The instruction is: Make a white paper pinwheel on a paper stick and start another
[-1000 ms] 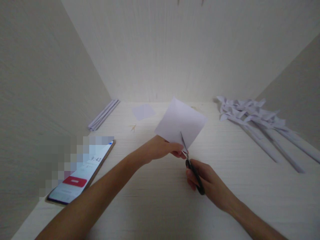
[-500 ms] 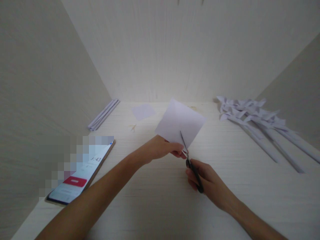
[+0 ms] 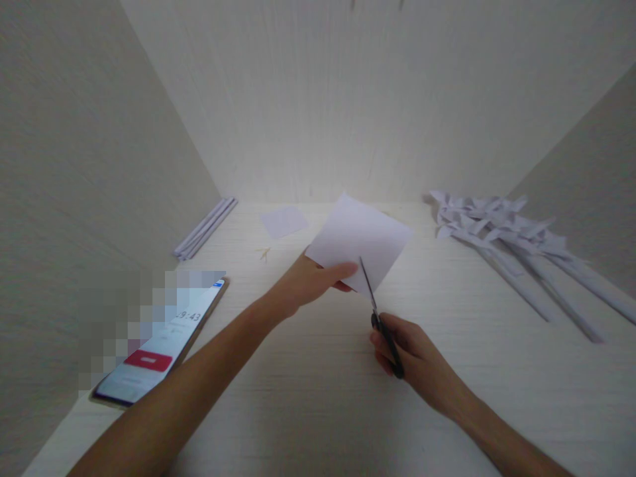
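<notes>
My left hand pinches the near corner of a white square sheet of paper, held tilted above the pale wooden surface. My right hand grips black-handled scissors. Their blades point up and away into the sheet's lower edge, just right of my left thumb. The blades look nearly together.
A phone with a lit screen lies at the left front. Rolled paper sticks rest along the left wall. A small paper square and a tiny scrap lie farther back. Several paper pinwheels on sticks are piled at the right.
My left hand has slid up and to the left along the sheet's edge. The paper has lifted a little. The scissors stay at the lower edge, nudged slightly upward.
</notes>
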Available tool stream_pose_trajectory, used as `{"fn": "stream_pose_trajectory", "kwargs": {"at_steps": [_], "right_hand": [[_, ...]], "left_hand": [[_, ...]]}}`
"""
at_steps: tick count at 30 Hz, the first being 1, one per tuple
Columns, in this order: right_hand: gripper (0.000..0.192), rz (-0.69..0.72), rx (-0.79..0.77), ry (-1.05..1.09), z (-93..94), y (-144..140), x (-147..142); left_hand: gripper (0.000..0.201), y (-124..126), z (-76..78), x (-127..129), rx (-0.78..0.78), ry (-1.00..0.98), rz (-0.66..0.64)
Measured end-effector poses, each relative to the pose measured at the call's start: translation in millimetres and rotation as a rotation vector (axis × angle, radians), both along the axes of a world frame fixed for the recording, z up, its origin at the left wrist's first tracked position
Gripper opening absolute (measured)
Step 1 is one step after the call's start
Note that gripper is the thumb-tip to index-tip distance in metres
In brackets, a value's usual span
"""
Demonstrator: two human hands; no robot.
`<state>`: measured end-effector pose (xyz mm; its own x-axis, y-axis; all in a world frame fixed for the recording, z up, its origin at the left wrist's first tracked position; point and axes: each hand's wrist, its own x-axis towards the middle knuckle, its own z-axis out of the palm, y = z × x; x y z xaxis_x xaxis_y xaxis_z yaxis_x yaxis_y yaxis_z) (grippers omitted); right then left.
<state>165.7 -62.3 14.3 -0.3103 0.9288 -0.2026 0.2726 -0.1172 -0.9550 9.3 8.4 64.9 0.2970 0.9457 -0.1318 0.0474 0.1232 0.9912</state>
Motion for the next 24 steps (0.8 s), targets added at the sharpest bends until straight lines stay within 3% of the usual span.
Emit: {"fn": "stream_pose_trajectory", "kwargs": {"at_steps": [7,24], "right_hand": [[0.037,-0.009,-0.015,0.008,-2.2,-0.8,0.5],[0.036,0.013,0.004,-0.010,0.1,-1.2,0.8]], "left_hand": [[0.016,-1.0,-2.1,2.4,0.032,-0.002,0.060],[0.011,-3.1,-0.6,4.4,-0.016,-0.038,0.052]]}}
